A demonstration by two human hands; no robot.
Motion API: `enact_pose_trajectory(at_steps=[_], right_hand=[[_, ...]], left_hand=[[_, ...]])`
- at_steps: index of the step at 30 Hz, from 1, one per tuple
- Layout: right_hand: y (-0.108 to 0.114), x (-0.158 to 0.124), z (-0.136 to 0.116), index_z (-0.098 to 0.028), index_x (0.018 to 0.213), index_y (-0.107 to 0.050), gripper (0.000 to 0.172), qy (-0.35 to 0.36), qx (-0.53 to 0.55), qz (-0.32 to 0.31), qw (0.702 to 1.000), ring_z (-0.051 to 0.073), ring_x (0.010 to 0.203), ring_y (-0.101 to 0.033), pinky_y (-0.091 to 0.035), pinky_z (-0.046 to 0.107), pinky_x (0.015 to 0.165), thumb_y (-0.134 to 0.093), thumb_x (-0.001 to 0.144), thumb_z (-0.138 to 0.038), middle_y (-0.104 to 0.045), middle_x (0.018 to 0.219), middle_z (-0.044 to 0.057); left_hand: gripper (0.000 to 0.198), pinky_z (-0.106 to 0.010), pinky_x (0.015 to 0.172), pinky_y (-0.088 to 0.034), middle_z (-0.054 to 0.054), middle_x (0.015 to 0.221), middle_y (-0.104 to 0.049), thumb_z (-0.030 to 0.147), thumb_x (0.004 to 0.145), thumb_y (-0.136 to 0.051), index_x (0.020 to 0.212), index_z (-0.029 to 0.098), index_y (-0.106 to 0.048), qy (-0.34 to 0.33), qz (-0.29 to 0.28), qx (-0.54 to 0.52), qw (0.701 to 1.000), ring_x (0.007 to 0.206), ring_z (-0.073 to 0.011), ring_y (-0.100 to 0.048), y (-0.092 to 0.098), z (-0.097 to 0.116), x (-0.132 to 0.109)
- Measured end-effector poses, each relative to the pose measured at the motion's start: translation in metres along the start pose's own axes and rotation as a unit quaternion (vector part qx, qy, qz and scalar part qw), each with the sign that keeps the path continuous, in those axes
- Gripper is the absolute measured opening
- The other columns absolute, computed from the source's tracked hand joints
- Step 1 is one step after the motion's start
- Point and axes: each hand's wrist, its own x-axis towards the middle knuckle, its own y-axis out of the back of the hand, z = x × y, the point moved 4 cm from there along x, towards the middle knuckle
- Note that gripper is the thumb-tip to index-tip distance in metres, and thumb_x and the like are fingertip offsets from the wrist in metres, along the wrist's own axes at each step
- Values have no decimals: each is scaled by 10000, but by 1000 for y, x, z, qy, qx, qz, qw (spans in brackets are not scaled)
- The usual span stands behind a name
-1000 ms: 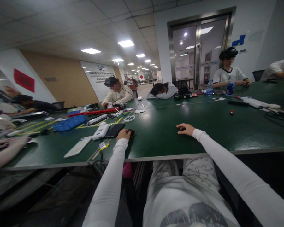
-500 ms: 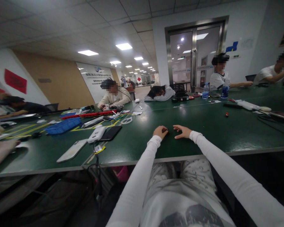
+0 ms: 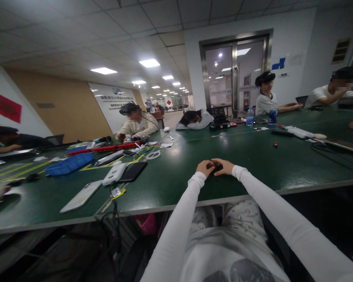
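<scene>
Toward the left of the green table (image 3: 253, 164), a blue tray (image 3: 69, 164) sits beyond a white phone (image 3: 80, 196) lying at a slant near the edge. Next come a white device (image 3: 114, 174) and, just beside it, a flat black slab (image 3: 133, 171), with a coil of white cable (image 3: 153, 155) farther back; behind these a person in a cream top (image 3: 138, 123) sits across the table. Near the middle, the left hand (image 3: 205, 167) has its fingers closed on a small dark object (image 3: 216, 169), which lies between the two hands close to the near edge; whether it touches the tabletop cannot be told. From the other side, the right hand (image 3: 224, 167) curves thumb and fingers about the same object, though how firmly they grip it is unclear. Farther right, two bottles, one clear (image 3: 250, 117) and one dark blue (image 3: 272, 117), stand upright toward the back, beyond a small red item (image 3: 275, 144) lying alone. A white-bodied tool (image 3: 302, 132) lies to its right.
</scene>
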Motion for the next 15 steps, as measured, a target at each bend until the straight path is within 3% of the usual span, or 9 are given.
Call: enact_pose_trajectory(at_steps=[8,12,15], right_hand=[[0,-1,-2,-228,1187,-365,812,-7,-5,4,1000,207,941,-500,-380,369,835,-701,471,-411,-512,1085,63],[1,-1,-2,-230,1184,-372,820,-20,2,4,1000,207,936,-502,-375,372,839,-716,455,-377,-515,1078,65],[1,-2,-2,-235,1190,-362,824,-23,9,1,1000,204,941,-502,-372,375,847,-714,459,-378,-503,1101,66]], left_hand=[[150,-291,746,-412,-23,775,-582,241,620,-579,758,183,-587,-3,17,-50,999,754,-130,-525,2,-1,1],[197,-285,738,-423,-38,799,-598,288,647,-555,807,174,-563,92,148,-164,971,757,-123,-546,17,-23,6],[260,-257,662,-441,-69,837,-596,337,678,-511,855,147,-529,184,272,-259,908,750,-121,-560,35,-46,4]])
